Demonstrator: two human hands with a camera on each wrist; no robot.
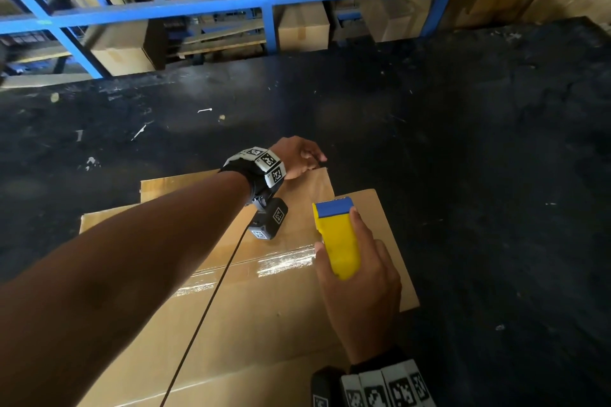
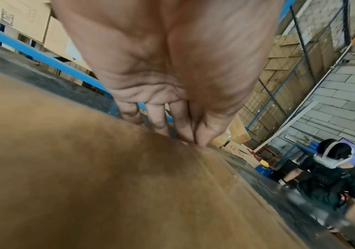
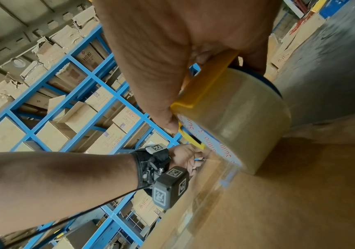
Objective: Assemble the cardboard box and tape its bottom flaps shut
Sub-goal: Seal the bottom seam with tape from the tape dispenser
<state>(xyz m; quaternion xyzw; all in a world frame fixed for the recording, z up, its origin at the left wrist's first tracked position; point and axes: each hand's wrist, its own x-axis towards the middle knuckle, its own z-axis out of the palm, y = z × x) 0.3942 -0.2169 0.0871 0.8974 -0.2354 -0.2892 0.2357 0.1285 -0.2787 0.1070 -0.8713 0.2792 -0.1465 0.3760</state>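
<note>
Dark table [image 1: 463,142]: bears cardboard box [image 1: 264,307] at 6 o'clock, flaps uppermost, clear tape strip [image 1: 284,261] along seam. Right hand [image 1: 360,287] grasps yellow tape dispenser [image 1: 337,238], centre. Left hand [image 1: 297,158] pinches box's far edge, 12 o'clock.

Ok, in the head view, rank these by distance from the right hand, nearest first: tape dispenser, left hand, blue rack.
1. Tape dispenser: gripped in the right hand, over the box.
2. Left hand: ahead and a little left, at the box's far edge.
3. Blue rack: farthest, beyond the dark table at the top of the view.
</note>
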